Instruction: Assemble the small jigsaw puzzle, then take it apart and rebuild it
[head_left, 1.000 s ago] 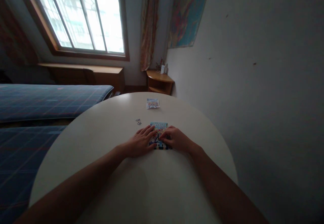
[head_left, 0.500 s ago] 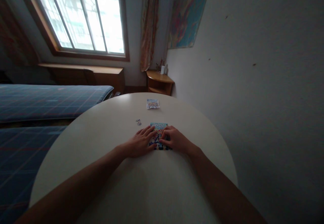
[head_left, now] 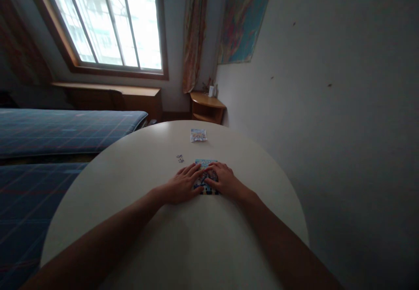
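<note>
A small colourful picture panel (head_left: 209, 190), which looks like a jigsaw puzzle, lies flat on the round white table. Across its left edge rests my left hand (head_left: 183, 185), fingers stretched out and holding nothing. My right hand (head_left: 227, 181) covers the right side, its fingers extended over the picture and the thumb apart from them. The two hands nearly meet at the panel's middle. Much of the picture is hidden under the fingers. Several tiny dark loose pieces (head_left: 180, 159) lie to the left, beyond my left hand.
Near the far rim of the white table (head_left: 131, 163) lies a small printed packet or card (head_left: 198, 135). A bed with a blue plaid mattress (head_left: 65, 132) stands to the left. A white wall (head_left: 343, 150) runs along the right, and a corner shelf (head_left: 207, 101) stands behind.
My right hand has shifted left and forward over the panel, its fingers going from a pinch to stretched out. My left hand has stayed put. The view has moved very slightly.
</note>
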Tool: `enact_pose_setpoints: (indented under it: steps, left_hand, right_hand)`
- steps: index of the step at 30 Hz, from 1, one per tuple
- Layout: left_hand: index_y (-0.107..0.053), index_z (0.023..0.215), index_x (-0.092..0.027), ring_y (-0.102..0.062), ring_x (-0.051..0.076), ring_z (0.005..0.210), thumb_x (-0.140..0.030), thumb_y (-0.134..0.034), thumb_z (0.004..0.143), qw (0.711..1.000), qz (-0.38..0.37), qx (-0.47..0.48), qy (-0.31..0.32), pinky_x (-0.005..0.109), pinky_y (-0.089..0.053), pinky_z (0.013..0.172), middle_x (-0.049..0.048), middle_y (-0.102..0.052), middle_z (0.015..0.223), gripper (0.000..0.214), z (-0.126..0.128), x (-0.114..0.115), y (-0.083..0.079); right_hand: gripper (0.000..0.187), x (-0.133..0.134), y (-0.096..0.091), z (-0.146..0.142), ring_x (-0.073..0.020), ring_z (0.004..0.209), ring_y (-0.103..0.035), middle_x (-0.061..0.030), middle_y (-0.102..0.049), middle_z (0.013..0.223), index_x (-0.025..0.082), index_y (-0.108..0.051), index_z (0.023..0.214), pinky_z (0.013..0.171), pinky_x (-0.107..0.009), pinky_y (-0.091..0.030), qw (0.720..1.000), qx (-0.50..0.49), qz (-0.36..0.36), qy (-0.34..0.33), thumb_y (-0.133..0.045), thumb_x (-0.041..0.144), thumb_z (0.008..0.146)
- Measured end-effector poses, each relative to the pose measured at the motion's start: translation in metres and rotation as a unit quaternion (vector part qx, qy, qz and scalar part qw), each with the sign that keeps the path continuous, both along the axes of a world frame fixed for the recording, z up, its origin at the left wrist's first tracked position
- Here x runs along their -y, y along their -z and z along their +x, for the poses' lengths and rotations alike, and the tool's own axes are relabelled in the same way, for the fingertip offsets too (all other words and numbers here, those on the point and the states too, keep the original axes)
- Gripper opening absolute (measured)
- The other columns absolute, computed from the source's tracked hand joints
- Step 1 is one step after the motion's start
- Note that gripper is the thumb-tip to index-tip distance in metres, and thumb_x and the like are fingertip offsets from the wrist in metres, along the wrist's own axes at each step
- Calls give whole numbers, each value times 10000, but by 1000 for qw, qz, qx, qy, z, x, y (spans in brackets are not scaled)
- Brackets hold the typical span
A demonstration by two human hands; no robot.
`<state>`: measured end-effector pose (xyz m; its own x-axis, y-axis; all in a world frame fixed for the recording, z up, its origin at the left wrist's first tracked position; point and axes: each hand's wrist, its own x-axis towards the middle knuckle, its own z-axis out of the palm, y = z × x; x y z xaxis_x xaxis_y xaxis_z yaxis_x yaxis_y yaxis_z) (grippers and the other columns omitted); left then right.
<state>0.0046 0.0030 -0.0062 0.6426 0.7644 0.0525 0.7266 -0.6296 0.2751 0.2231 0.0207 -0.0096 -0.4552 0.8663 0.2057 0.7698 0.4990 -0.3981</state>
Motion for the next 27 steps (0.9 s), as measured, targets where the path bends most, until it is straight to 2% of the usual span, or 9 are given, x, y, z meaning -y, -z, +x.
enact_pose_setpoints:
  steps: [3, 7, 10, 12, 14, 16, 19, 24, 27]
  left_hand:
    - [-175, 1539, -295, -162, 278, 1481, -502, -426, 962, 1000, 3, 7, 3, 466, -202, 1176, 93, -223, 1604, 663, 0, -1, 1]
    - [-414, 1423, -230, -337, 257, 1396, -500, -446, 952, 996, 60, 64, -3, 419, -276, 1158, 92, -439, 1480, 545, -5, -11, -1]
    - [-497, 1342, -186, -399, 265, 1338, -452, -420, 961, 985, 112, 97, -85, 417, -321, 1134, 100, -498, 1421, 471, -15, -25, -1]
    - [-473, 1368, -144, -387, 294, 1352, -422, -415, 953, 976, 120, 91, -160, 454, -324, 1129, 132, -446, 1470, 502, -24, -35, 2]
    - [-443, 1396, -137, -384, 308, 1365, -418, -401, 950, 974, 102, 67, -193, 485, -331, 1119, 145, -416, 1499, 529, -33, -43, 5]
    - [-487, 1364, -147, -417, 294, 1353, -397, -380, 954, 978, 84, 48, -183, 478, -338, 1116, 144, -468, 1464, 492, -40, -47, 7]
    - [-588, 1263, -175, -483, 256, 1306, -343, -409, 936, 988, 71, 38, -134, 406, -364, 1111, 120, -558, 1386, 409, -47, -48, 5]
    - [-696, 1052, -197, -604, 226, 1116, -266, -469, 894, 998, 38, 50, -11, 352, -437, 1034, 95, -668, 1186, 285, -54, -42, -11]
    - [-699, 991, -192, -637, 208, 990, -251, -529, 849, 997, -20, 77, 21, 335, -489, 942, 85, -686, 1076, 229, -55, -36, -21]
  right_hand:
    - [385, -1, -1, 1, -282, 1254, -464, -112, -556, 1331, 214, -615, 1189, 1066, -460, -333, 1000, 2, -3, 0, -644, 422, 866]
    - [375, 1, -4, 2, -279, 1253, -467, -106, -554, 1328, 242, -626, 1181, 1061, -468, -330, 1000, -6, -6, -5, -634, 452, 870]
    - [363, 1, -5, 3, -276, 1257, -463, -107, -548, 1337, 243, -627, 1185, 1060, -471, -322, 1000, -6, -5, -14, -610, 452, 889]
    - [345, 1, -4, 4, -273, 1257, -463, -105, -544, 1344, 244, -628, 1187, 1060, -469, -320, 1000, -7, -9, -18, -597, 434, 901]
    - [335, 1, -4, 5, -271, 1262, -461, -104, -542, 1348, 248, -629, 1191, 1060, -468, -319, 1000, -10, -14, -20, -586, 425, 910]
    - [337, 0, -3, 5, -273, 1269, -455, -106, -543, 1351, 249, -631, 1195, 1062, -470, -317, 1000, -12, -14, -24, -581, 424, 912]
    - [339, -1, -3, 7, -275, 1270, -457, -109, -548, 1349, 249, -641, 1191, 1063, -472, -317, 999, -15, -14, -31, -572, 435, 916]
    - [313, -1, -6, 9, -277, 1264, -463, -107, -556, 1348, 247, -658, 1170, 1061, -470, -322, 999, -19, -23, -35, -572, 413, 919]
    - [303, -2, -6, 11, -278, 1261, -470, -106, -567, 1340, 245, -668, 1160, 1059, -468, -329, 999, -20, -23, -38, -575, 395, 914]
